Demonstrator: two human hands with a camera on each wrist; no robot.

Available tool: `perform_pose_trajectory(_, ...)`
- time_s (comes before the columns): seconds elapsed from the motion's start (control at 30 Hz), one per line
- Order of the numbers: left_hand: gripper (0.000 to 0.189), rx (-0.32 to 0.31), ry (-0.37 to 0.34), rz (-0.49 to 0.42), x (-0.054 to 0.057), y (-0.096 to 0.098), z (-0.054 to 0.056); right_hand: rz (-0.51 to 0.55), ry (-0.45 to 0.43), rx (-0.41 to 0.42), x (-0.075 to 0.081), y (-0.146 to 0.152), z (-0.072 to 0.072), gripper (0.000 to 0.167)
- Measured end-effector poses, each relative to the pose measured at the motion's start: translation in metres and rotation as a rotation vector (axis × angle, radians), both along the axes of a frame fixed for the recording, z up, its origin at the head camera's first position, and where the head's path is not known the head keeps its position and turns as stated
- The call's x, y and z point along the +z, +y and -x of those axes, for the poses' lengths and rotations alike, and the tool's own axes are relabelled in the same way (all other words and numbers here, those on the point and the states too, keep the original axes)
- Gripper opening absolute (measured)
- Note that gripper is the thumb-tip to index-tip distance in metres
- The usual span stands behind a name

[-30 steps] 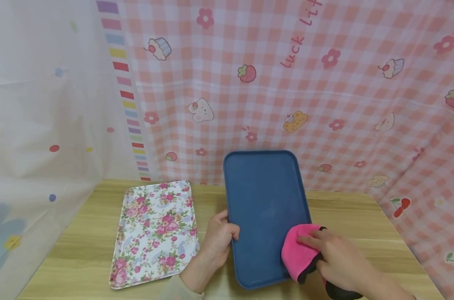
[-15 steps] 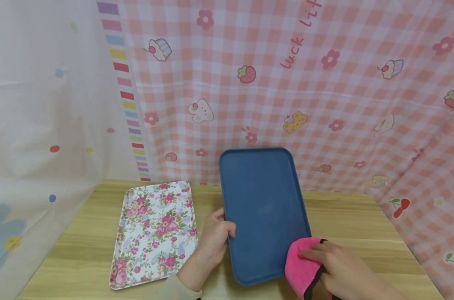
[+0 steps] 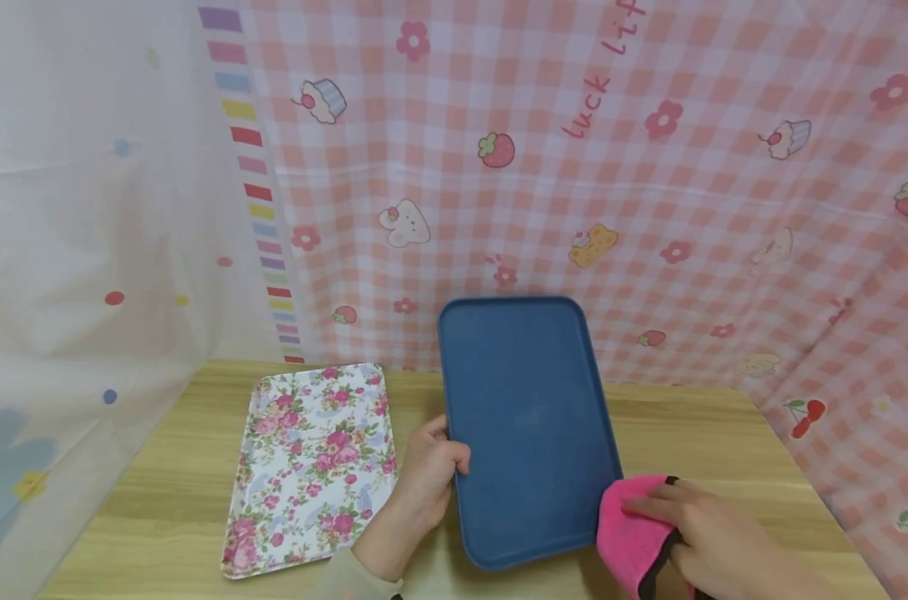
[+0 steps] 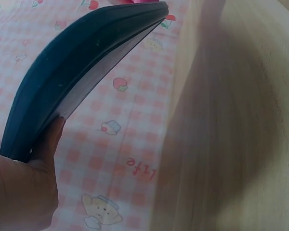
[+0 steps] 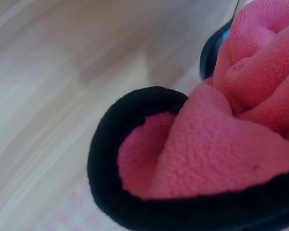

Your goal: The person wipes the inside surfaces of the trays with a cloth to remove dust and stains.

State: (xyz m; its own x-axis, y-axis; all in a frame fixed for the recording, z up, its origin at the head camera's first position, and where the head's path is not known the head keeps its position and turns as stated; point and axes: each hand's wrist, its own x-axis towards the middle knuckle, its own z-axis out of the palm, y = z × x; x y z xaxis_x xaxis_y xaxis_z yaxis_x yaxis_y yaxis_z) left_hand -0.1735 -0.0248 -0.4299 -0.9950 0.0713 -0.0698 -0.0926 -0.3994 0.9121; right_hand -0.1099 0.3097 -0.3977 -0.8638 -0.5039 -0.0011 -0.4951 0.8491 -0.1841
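A blue rectangular tray [image 3: 529, 417] is held tilted up off the table, its inner face toward the head camera. My left hand [image 3: 427, 471] grips its left edge, thumb over the rim and fingers behind; the left wrist view shows the tray [image 4: 53, 72] edge-on with its pale underside. My right hand [image 3: 712, 533] holds a bunched pink cloth [image 3: 634, 533] with black edging at the tray's lower right rim. Close up in the right wrist view, the plush cloth [image 5: 221, 159] hides most of the hand, and a bit of the dark tray rim [image 5: 207, 57] shows behind it.
A white tray with pink roses [image 3: 311, 467] lies flat on the wood-grain table [image 3: 161, 467], left of my left forearm. A pink checked curtain [image 3: 454, 200] hangs behind and to the right, a white one [image 3: 123, 217] to the left.
The cloth and my right hand have moved right and down, from the tray's lower right face to its rim. The tray has shifted slightly left in my left hand's grip.
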Motion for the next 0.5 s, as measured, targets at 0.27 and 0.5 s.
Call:
perform_pose_trajectory(0.27, 0.064, -0.023, -0.004, 0.031, 0.000, -0.002, -0.001, 0.085, 0.107, -0.151, 0.006, 0.024, 0.014, 0.058)
perform_pose_trajectory(0.5, 0.069, -0.034, -0.014, 0.005, -0.001, -0.001, -0.001, 0.141, 0.170, -0.220, 0.013, 0.043, 0.032, 0.055)
